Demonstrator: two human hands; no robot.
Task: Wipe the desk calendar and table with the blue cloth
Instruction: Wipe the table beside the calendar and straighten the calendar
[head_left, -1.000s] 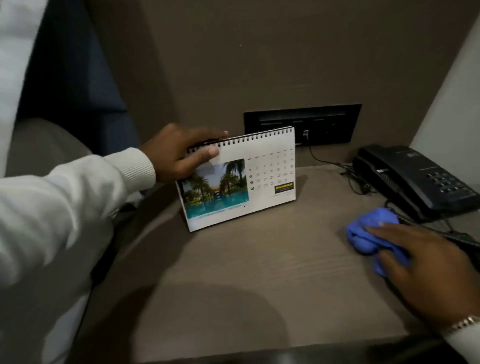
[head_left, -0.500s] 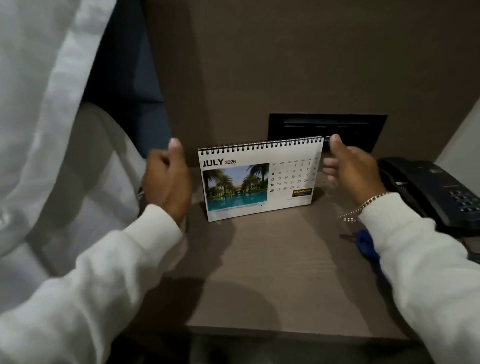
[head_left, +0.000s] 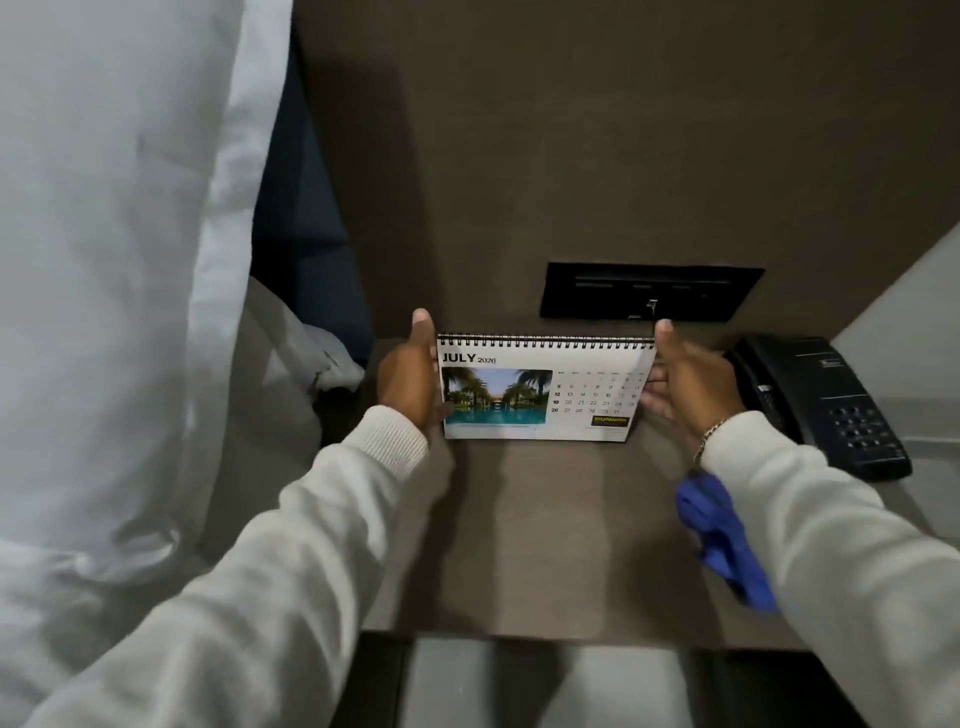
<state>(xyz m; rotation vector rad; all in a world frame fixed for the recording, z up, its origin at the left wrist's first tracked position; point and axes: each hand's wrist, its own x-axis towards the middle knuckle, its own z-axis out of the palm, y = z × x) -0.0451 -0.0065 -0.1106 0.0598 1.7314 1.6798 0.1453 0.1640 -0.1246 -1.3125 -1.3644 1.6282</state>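
- The calendar (head_left: 540, 389) stands upright near the back edge of the table (head_left: 561, 535), its wire-bound top up and its July page, with a pool-and-palms photo, facing the camera.
- The left hand (head_left: 408, 382) is pressed flat against the calendar's left edge, thumb pointing up beside the top corner; the other fingers are behind the calendar and cannot be seen.
- The right hand (head_left: 685, 387) meets the calendar's right edge, thumb raised at the top corner and fingers curled lightly toward the page, so the calendar sits between the two hands.
- Both arms wear white sleeves; a chain bracelet (head_left: 709, 435) shows at the right wrist.
- The cloth (head_left: 719, 535), blue and crumpled, lies on the table toward its right edge, partly hidden under the right forearm and apart from both hands.
- A dark telephone (head_left: 826, 400) sits at the table's back right corner, just beside the right hand.
- A black socket panel (head_left: 649, 293) is set in the brown wall behind the calendar.
- White bedding (head_left: 119, 260) fills the space left of the table.
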